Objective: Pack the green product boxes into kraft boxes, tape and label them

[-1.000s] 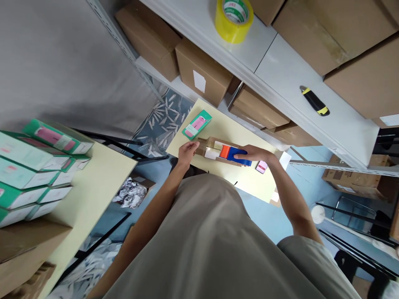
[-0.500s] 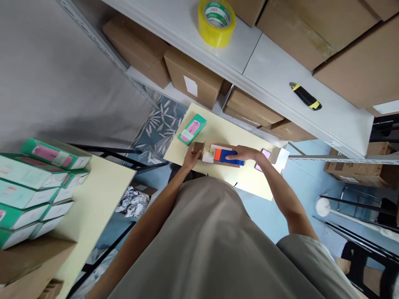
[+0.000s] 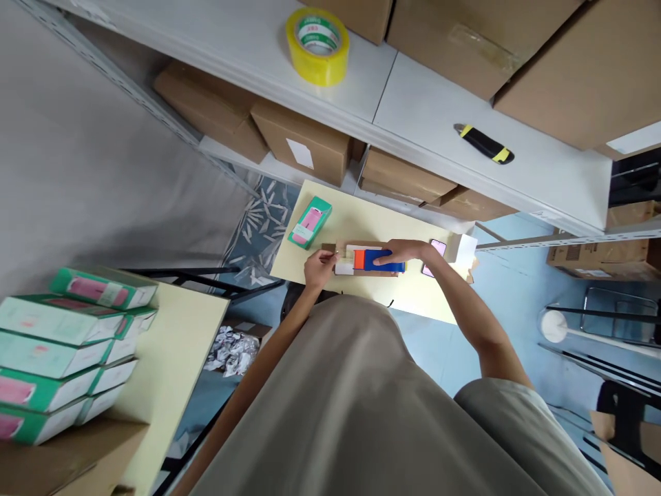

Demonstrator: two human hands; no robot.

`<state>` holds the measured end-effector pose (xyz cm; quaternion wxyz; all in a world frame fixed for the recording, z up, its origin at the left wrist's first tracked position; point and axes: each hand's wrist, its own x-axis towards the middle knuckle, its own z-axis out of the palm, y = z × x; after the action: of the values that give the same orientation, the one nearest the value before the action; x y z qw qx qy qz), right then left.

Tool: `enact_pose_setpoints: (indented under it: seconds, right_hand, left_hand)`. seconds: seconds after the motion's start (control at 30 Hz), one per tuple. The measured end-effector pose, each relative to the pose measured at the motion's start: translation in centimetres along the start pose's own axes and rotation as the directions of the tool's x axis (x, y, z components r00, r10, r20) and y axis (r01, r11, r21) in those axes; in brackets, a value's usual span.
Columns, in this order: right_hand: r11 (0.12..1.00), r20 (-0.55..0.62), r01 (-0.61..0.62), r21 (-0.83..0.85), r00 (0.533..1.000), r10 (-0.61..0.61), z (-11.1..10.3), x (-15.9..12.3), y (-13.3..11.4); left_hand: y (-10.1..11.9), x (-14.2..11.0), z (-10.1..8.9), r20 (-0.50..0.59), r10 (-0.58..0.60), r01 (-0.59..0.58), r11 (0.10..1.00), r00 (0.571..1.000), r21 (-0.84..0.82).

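One blue and orange block (image 3: 369,261): it lies on or in the open brown box (image 3: 369,273); I cannot tell which.
What just changed: the left fingertips have come closer to the orange end. The right hand has stayed on the blue part.
What that means: it looks like the careful work is now at the left end of the brown box, with the right hand keeping the block steady.
Which way the block points: orange end toward the left hand, blue end toward the right wrist.
Long way of the block: side to side, about in line with the long sides of the brown box.
Right hand (image 3: 407,249): clamped on the blue part, thumb on top. Some fingers are hidden.
Left hand (image 3: 317,270): at the left end of the brown box, thumb and finger very near each other. I cannot tell if they meet or pinch something thin.
Green box (image 3: 310,222): past the brown box and to its left, lying flat, pink picture up.
Phone (image 3: 438,246): right of the brown box, by the right wrist.
Yellow tape roll (image 3: 317,69): well past the brown box, on the grey shelf (image 3: 423,93).
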<state>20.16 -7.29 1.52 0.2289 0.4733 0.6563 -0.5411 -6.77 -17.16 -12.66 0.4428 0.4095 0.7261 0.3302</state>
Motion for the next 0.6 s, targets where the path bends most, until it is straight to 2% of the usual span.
enact_pose_setpoints:
  seconds: [0.07, 0.17, 0.3, 0.37, 0.47, 0.6]
  right_hand:
    - [0.997, 0.056, -0.053, 0.055, 0.997, 0.050, -0.4, -1.5, 1.0]
    - [0.975, 0.131, -0.182, 0.127, 0.978, 0.165, -1.5, -5.2, 3.4]
    - [0.924, 0.092, -0.374, 0.084, 0.926, 0.366, -3.2, -10.8, 7.7]
    - [0.902, 0.045, -0.428, 0.061, 0.904, 0.425, -3.7, -12.5, 9.8]
    - [0.885, 0.016, -0.460, 0.073, 0.888, 0.460, -3.4, -12.6, 11.8]
    - [0.857, -0.023, -0.514, 0.045, 0.857, 0.515, -1.6, -9.3, 11.5]
  left_hand:
    - [0.1, -0.2, 0.2, 0.013, 0.003, -0.003, 1.000, 1.000, 0.009]
    - [0.2, -0.2, 0.4, 0.014, 0.030, -0.031, 0.999, 0.999, 0.015]
    - [0.0, -0.1, 0.7, 0.013, 0.048, -0.049, 0.999, 0.999, 0.012]
    - [0.0, 0.0, 0.8, 0.020, 0.041, -0.041, 0.999, 0.999, 0.005]
    - [0.4, 0.0, 0.8, 0.018, 0.035, -0.036, 0.999, 0.999, 0.007]
    - [0.9, -0.1, 0.8, 0.007, 0.036, -0.036, 0.999, 0.999, 0.033]
